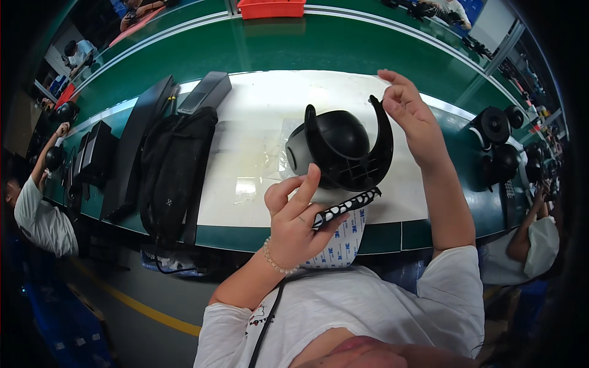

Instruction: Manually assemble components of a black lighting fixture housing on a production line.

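A worker's left hand (294, 224) grips a sheet of adhesive backing paper (342, 236), its black die-cut strip with pale oval holes showing along the upper edge, held low at the near rim of the table (257, 37). The thumb lies over the strip while the fingers curl beneath the sheet. Just above and to the right of that hand, a black dome-shaped camera housing (343, 150) with two upswept curved arms sits over a white mat (245, 122), its flat ribbed base turned toward the sheet and almost touching the strip's far end. The right hand (408, 110) is raised beside the housing's right arm, fingertips pinched together at the arm's tip; whether they hold anything small cannot be told. To the left on the mat lie a black mesh bag (172, 165) and long dark grey casings (205, 92). A red bin (271, 8) stands at the table's far edge. More black round housings (497, 141) rest to the right, where another person's arm (534, 227) reaches in.
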`<state>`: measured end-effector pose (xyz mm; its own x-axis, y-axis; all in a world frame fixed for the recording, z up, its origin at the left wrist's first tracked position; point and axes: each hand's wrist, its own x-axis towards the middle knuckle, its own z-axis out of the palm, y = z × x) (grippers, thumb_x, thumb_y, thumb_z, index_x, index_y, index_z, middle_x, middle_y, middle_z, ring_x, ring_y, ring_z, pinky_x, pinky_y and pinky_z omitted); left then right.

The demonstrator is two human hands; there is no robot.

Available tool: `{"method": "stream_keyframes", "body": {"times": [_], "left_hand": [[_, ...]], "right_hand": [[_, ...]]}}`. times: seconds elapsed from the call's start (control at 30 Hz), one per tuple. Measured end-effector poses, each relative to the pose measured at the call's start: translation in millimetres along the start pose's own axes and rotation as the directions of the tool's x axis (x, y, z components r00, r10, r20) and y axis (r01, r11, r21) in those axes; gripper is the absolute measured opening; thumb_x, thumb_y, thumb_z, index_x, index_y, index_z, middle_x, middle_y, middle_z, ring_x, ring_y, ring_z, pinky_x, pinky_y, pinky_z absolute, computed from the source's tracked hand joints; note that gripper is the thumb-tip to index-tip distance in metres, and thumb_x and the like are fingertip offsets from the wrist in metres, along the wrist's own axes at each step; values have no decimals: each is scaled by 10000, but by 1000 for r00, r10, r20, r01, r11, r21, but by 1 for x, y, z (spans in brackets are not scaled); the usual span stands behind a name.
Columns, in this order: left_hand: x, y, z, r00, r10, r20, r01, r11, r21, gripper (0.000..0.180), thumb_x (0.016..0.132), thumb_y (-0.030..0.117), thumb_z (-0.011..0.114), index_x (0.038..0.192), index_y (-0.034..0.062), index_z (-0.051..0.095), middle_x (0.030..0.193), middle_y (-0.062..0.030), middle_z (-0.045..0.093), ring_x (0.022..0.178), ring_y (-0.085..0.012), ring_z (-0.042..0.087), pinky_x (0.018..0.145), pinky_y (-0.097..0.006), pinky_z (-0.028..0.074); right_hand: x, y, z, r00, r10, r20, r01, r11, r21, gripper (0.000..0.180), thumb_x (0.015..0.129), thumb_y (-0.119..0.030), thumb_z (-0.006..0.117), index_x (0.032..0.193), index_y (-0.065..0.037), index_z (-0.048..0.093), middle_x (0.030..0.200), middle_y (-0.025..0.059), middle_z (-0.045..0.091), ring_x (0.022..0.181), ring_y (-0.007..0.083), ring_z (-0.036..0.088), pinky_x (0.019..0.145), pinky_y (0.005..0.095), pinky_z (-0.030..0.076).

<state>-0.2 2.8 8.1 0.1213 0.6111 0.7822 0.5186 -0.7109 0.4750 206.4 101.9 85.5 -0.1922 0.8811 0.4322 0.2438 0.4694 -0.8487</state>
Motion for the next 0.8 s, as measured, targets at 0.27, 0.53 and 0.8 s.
{"method": "stream_keyframes", "body": {"times": [0.27,0.53,0.8], "left_hand": [[-1,-2,0,1000,9,10,-10,999,33,232,568,162,753,667,31,589,1283,-168,446,975,-261,453,820,-334,310],[-2,-2,0,1000,7,27,-8,999,47,232,562,163,754,681,34,603,1279,-166,450,974,-263,447,825,-337,310],[-2,-1,-1,999,1,39,-3,998,58,236,569,157,755,716,36,616,1291,-168,436,980,-265,439,832,-334,313]], "right_hand": [[-3,7,-2,997,65,39,-64,998,-19,127,855,-185,506,837,-66,546,1215,79,454,1138,206,388,966,340,275],[-8,-4,0,944,-328,33,279,742,-609,118,827,-184,552,820,-69,574,1058,61,586,1073,241,480,917,356,317],[-16,-14,-11,835,-456,307,498,390,-774,229,798,-273,591,902,-75,642,1071,29,578,1066,233,485,870,373,350]]}}
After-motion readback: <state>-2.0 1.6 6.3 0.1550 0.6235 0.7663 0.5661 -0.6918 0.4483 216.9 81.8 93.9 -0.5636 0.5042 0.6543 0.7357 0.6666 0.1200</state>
